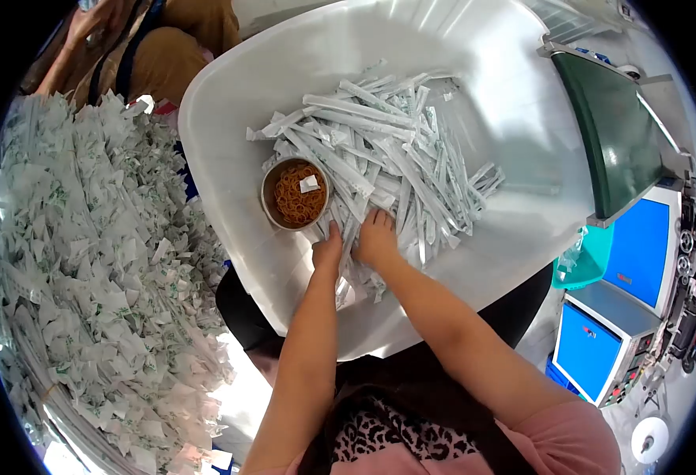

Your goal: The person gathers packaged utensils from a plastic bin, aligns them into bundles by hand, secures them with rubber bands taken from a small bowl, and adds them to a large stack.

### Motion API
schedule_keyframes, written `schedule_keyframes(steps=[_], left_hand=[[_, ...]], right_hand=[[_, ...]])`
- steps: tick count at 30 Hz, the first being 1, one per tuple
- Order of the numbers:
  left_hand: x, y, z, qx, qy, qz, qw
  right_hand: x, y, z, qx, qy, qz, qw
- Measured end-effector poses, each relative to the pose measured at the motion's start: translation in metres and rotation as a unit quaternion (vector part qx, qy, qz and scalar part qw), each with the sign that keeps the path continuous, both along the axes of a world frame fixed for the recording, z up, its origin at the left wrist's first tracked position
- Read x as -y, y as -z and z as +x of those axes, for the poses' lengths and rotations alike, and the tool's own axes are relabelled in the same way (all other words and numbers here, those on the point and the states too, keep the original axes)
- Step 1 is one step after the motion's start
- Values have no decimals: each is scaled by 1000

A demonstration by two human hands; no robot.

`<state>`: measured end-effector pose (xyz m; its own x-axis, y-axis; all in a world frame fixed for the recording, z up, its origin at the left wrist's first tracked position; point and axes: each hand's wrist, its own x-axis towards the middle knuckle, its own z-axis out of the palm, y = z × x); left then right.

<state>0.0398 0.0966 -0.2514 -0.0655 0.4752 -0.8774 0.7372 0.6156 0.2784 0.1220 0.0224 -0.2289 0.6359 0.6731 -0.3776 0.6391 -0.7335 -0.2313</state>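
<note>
White, slim wrapped packets (395,150) heaped inside a pale plastic tub (514,87), centre of the frame.
Long, narrow and straight-edged, the packets have crinkled, partly see-through wrappers with faint greenish marks; they cross at many angles, loosely piled from upper centre down to the hands. The left hand (328,250) and right hand (377,238) are slightly apart at the pile's lower edge, both touching packets, the right with its fingers bent over them; whether either is closed tight on any, I cannot tell. Just above the left hand, a round metal bowl (268,207) holds brownish-orange bands (294,207) and a small white piece (309,184).
</note>
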Motion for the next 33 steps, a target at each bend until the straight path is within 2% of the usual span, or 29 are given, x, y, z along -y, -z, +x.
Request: schedule_keyframes(steps=[1, 2, 4, 5, 7, 8, 10, 11, 13, 14, 16, 18, 20, 21, 22, 24, 25, 26, 28, 30, 31, 32, 33], left_hand=[[-2, -11, 3, -8, 1, -13, 1000], [-2, -9, 2, -5, -1, -13, 1000], [-1, -6, 0, -8, -18, -27, 999], [-4, -12, 2, 1, -18, -26, 1000], [-6, -26, 8, -29, 37, -5, 999], [-9, -49, 12, -18, 15, -20, 1000], [-8, -39, 8, -4, -45, -11, 999], [-4, -34, 5, -10, -49, -20, 999], [-6, -28, 4, 5, 21, -4, 1000], [-8, -28, 4, 5, 20, 0, 1000], [-8, -29, 7, 11, 24, 5, 1000], [-8, -27, 8, 21, 0, -13, 1000], [-6, -39, 15, -6, 114, 76, 991], [-6, -39, 15, 25, 66, 120, 990], [-9, -39, 14, 23, 64, 121, 990], [-14, -41, 13, 90, 82, 48, 991], [-15, -45, 13, 148, 55, -32, 987], [-13, -50, 16, 153, 53, -30, 986], [-5, -60, 20, 153, 102, -36, 982], [-13, -59, 16, 152, 93, -28, 984], [-17, -54, 12, 125, 135, 16, 983], [-21, -57, 7, 95, 178, 58, 978], [-28, -60, 6, 44, 228, 51, 971]], right_hand=[[-1, -5, -1, 60, -26, 34, 997], [-3, -8, 3, 63, -29, 35, 997], [-11, -22, 17, -80, -1, -67, 995], [-19, -27, 27, -71, -1, -66, 995], [-29, -33, 44, -330, -7, -157, 931], [-26, -33, 42, -324, -11, -166, 931], [-15, -27, 31, -352, 82, -21, 932], [-10, -22, 29, -357, 81, -31, 930], [-10, -10, 34, -385, 90, -2, 919], [-11, -2, 35, -385, 87, 2, 919], [-10, 9, 38, -405, 75, -14, 911], [-17, -27, 46, -386, 43, -24, 921], [-20, -45, 53, -370, 9, -33, 928], [-20, -48, 59, -343, -9, -71, 937], [-17, -48, 64, -315, -26, -108, 942], [-11, -51, 69, -281, -48, -120, 951], [-7, -53, 75, -288, -58, -135, 946], [-6, -54, 78, -293, -68, -150, 942], [-1, -56, 77, -258, -75, -127, 955], [0, -56, 79, -241, -83, -127, 959], [-1, -63, 86, -240, -87, -129, 958], [-1, -77, 96, -282, -85, -155, 943], [2, -86, 107, -321, -82, -179, 926]])
